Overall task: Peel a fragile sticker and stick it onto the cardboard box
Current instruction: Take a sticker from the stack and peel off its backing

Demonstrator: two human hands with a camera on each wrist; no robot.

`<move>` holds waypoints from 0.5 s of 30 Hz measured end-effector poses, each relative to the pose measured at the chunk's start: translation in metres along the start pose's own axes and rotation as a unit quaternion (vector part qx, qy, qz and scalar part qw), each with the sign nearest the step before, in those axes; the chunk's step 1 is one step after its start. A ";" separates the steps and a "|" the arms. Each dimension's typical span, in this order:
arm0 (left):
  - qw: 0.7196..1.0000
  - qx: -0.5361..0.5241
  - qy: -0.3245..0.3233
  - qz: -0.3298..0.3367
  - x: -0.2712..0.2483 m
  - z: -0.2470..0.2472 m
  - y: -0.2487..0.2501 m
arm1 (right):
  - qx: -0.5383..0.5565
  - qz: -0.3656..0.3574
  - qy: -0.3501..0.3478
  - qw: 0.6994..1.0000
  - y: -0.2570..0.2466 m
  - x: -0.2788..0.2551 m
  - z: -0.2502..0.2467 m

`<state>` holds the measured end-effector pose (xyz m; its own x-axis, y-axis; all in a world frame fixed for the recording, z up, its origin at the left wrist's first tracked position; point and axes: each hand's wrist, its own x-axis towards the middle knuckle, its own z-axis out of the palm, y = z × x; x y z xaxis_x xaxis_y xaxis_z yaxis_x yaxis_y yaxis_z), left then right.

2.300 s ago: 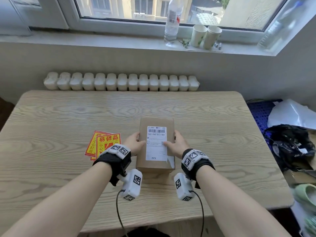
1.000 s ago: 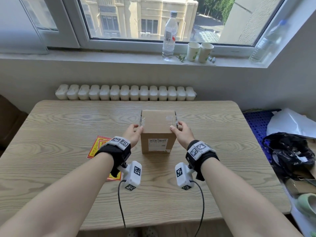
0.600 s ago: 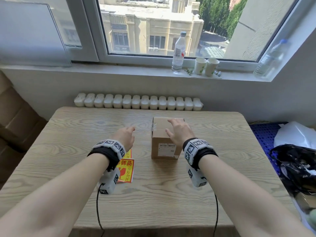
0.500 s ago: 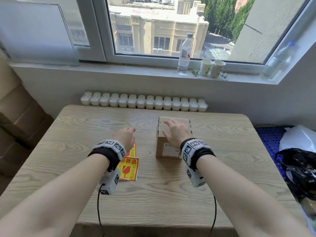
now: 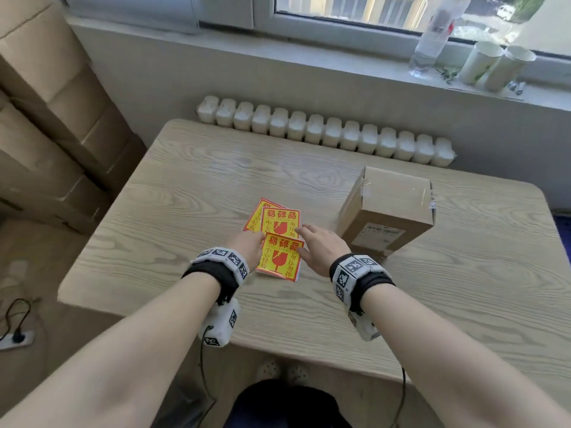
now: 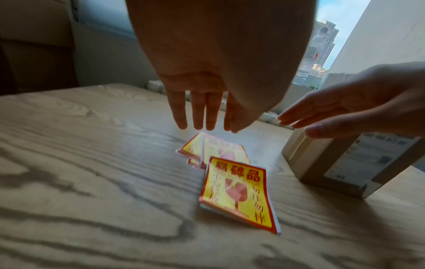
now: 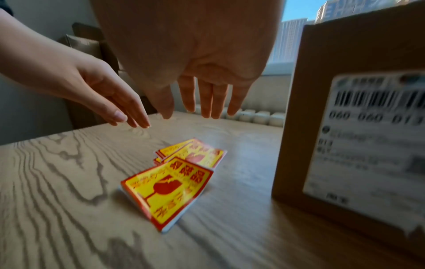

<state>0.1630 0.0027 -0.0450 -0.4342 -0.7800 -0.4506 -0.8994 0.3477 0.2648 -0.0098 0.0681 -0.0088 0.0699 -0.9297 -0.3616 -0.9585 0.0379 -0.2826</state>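
Several red-and-yellow fragile stickers (image 5: 279,239) lie fanned on the wooden table (image 5: 185,186); the nearest one (image 6: 239,193) (image 7: 170,189) lies on top. A brown cardboard box (image 5: 389,211) with a white shipping label on its near face (image 7: 368,145) stands to their right. My left hand (image 5: 247,247) (image 6: 202,116) hovers above the stickers' left side, fingers straight. On the right side my right hand (image 5: 315,247) (image 7: 202,102) hovers just over them, fingers straight too. Neither hand holds anything.
Stacked cardboard cartons (image 5: 46,112) stand left of the table. A white radiator (image 5: 324,131) runs behind it. On the windowsill are a water bottle (image 5: 432,35) and two paper cups (image 5: 494,66). A power strip (image 5: 15,338) lies on the floor.
Both hands let go of the box after standing it up and moved left over the stickers. The head view swung left and down.
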 end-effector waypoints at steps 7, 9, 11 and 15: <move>0.998 -0.028 -0.044 0.021 0.011 0.054 -0.022 | 0.042 0.058 -0.039 0.997 0.004 0.020 0.051; 0.998 -0.033 -0.043 0.030 0.012 0.064 -0.025 | 0.060 0.082 -0.035 0.994 0.006 0.028 0.060; 0.998 -0.021 -0.032 0.043 0.012 0.071 -0.028 | 0.079 0.107 -0.037 0.991 0.008 0.035 0.065; 0.998 0.004 -0.041 0.050 0.013 0.081 -0.036 | 0.102 0.132 -0.013 0.986 0.012 0.047 0.071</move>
<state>0.1855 0.0229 -0.1295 -0.5245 -0.6957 -0.4907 -0.8514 0.4263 0.3057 0.0014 0.0511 -0.0918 -0.1651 -0.8674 -0.4694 -0.8688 0.3532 -0.3471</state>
